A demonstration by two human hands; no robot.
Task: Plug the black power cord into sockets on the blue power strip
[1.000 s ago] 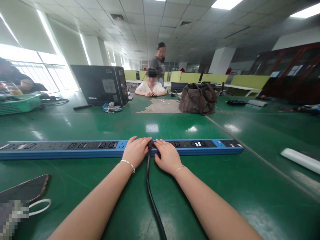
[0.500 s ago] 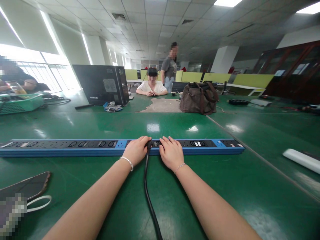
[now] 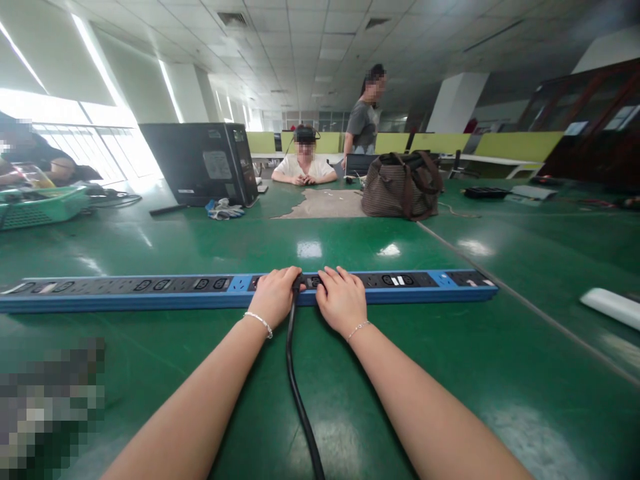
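Note:
A long blue-and-black power strip [image 3: 125,286] lies across the green table in front of me. At its middle, the plug of a thick black power cord [image 3: 291,353] sits between my hands, with the cord running down towards me. My left hand [image 3: 274,293] is closed at the plug, thumb and fingertips against it; the plug's end is partly hidden. Over the strip just right of the plug, my right hand [image 3: 341,299] has its fingers bent across the top, gripping it. Rows of sockets show on both sides.
Farther back stand a black computer case [image 3: 195,167], gloves [image 3: 225,209] and a brown bag [image 3: 400,187]. A green basket [image 3: 55,205] is at left, a white bar [image 3: 610,307] at right. One person [image 3: 305,163] sits opposite; another [image 3: 363,123] is upright behind.
The standing person behind has moved to the right. My view has shifted slightly. Both hands keep their places on the strip and at the plug.

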